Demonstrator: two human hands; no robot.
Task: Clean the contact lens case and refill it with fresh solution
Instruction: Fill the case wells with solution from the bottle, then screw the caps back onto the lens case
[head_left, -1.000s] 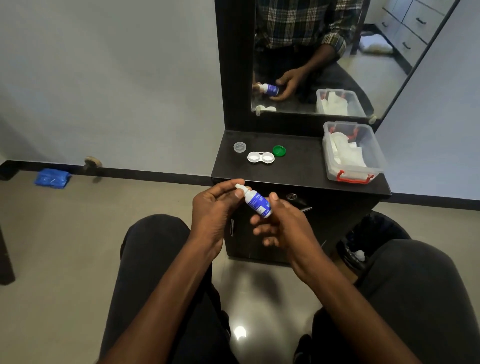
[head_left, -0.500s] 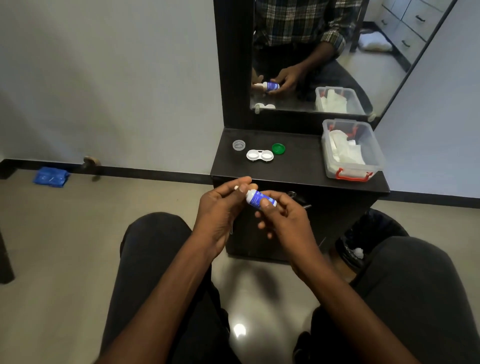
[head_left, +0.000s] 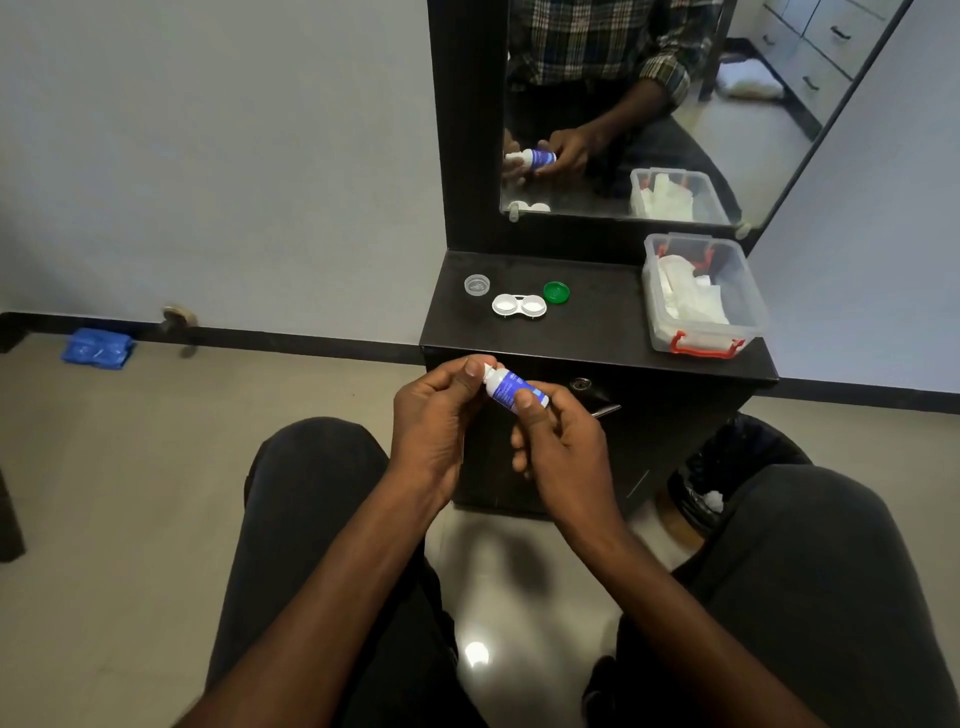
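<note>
Bottle (head_left: 514, 391) tilted flatter above dark vanity (head_left: 597, 332) (glossy).

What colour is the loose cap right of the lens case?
Green cap, clearest in the head view.

The solution bottle (head_left: 515, 392) has tipped from a steep slant to lie closer to level, its cap end toward the left hand (head_left: 434, 415). That hand's thumb and fingers have closed over the cap, which stood clear a second ago. Beside it, the right hand (head_left: 558, 441) has shifted its thumb up onto the blue label.
</note>
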